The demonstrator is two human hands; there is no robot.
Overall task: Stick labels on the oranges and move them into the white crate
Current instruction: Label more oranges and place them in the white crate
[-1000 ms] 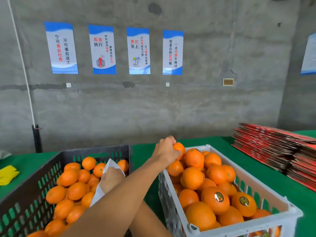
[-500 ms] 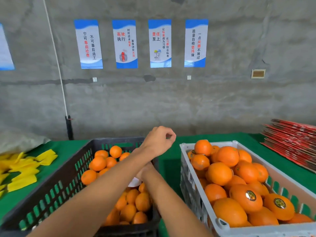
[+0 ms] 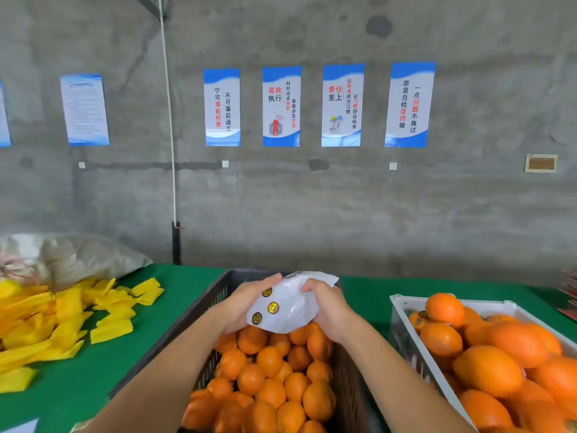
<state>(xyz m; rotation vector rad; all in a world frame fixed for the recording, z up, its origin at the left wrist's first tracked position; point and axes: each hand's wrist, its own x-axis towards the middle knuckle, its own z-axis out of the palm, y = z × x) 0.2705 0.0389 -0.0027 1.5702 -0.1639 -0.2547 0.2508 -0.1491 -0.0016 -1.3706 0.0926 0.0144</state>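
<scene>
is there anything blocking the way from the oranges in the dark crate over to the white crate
Only the crate walls: the dark crate sits left of the white crate, with bare green table between them. Both hands hold the label sheet above the unlabelled oranges, so a lifted orange has an open path right.

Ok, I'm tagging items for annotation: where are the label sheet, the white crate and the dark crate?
label sheet [image 3: 290,304]: head view, middle of the white backing.
white crate [image 3: 402,310]: head view, far left corner wall.
dark crate [image 3: 199,310]: head view, left wall near the rim.
</scene>
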